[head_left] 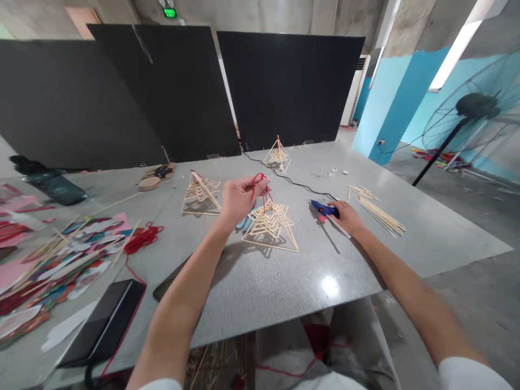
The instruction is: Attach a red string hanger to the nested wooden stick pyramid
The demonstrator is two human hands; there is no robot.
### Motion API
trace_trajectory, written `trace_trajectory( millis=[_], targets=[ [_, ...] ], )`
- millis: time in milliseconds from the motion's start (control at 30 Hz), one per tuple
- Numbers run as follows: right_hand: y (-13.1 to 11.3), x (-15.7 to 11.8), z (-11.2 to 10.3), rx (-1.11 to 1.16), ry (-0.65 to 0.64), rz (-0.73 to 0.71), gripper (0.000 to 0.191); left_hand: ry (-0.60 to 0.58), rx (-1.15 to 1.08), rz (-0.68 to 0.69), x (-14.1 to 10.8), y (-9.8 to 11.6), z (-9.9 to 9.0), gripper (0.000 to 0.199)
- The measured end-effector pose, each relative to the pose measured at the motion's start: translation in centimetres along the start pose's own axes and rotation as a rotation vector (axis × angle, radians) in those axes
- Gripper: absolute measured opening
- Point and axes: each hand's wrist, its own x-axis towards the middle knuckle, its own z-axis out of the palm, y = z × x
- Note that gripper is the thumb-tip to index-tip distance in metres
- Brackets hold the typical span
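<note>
My left hand (240, 199) is closed in a pinch on a loop of red yarn (259, 177). The yarn runs down to the top of a pyramid of thin wooden sticks (271, 225) that stands on the grey table just beyond my wrist. Light blue handles (244, 223) show partly behind that pyramid; the rest of the tool is hidden. On the right, my right hand (345, 215) is wrapped round a blue glue gun (323, 208), whose nozzle points left, low over the tabletop. A black cord (300, 186) leads from near the glue gun toward the back.
Two more stick pyramids stand at the left (200, 194) and back (278, 157). Loose sticks (382, 215) lie right of my right hand. A red yarn tangle (143, 237), paper scraps (81, 254), a black case (105, 322) and a dark bottle (51, 181) occupy the left side.
</note>
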Motion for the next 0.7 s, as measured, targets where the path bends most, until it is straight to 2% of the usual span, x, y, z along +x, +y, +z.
trace_trajectory(
  millis=[700],
  targets=[
    [0.51,0.08,0.47,0.03,0.024,0.017,0.041,-0.01,0.012,0.012,0.14,-0.43,-0.09,0.046]
  ],
)
